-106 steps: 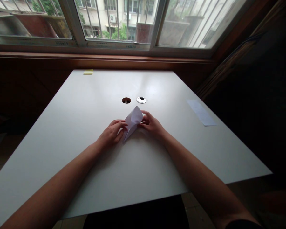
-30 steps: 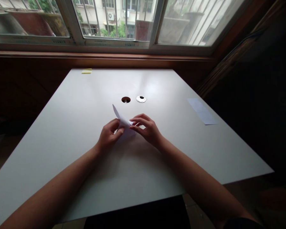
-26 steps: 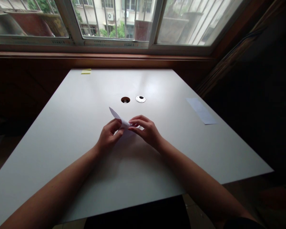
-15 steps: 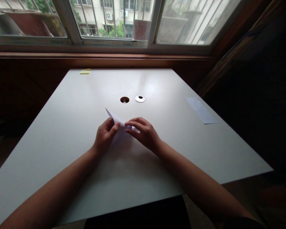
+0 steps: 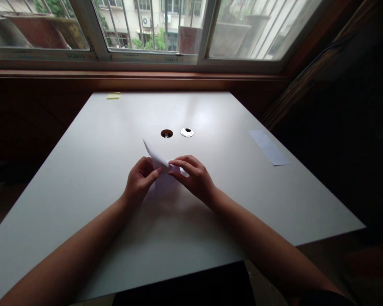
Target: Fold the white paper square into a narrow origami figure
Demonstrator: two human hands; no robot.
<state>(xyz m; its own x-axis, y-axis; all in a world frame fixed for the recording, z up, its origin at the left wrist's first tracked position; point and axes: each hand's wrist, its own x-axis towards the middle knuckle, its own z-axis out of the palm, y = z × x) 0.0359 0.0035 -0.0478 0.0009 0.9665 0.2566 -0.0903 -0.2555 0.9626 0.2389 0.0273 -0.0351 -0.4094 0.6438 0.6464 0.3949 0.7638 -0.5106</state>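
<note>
A white sheet of paper [image 5: 166,178], partly folded, is held between my two hands above the table. My left hand [image 5: 141,178] grips its left side, with the thumb on the near face and the other fingers curled behind. The fingertips of my right hand [image 5: 193,173] pinch the paper's upper right part, thumb a little below the fingers. One pointed corner of the sheet sticks up toward the far left. Part of the paper is hidden behind the right fingers.
The white table [image 5: 92,170] fills the view below a barred window [image 5: 153,25]. A round hole [image 5: 167,133] and a silver grommet cover [image 5: 187,132] lie beyond my hands. Yellow sticky notes [image 5: 113,96] are at the far left, and a paper strip [image 5: 270,148] at the right.
The paper's pointed corner has risen slightly, and more of its lower face shows between my hands. Both hands have shifted only a little and keep their hold.
</note>
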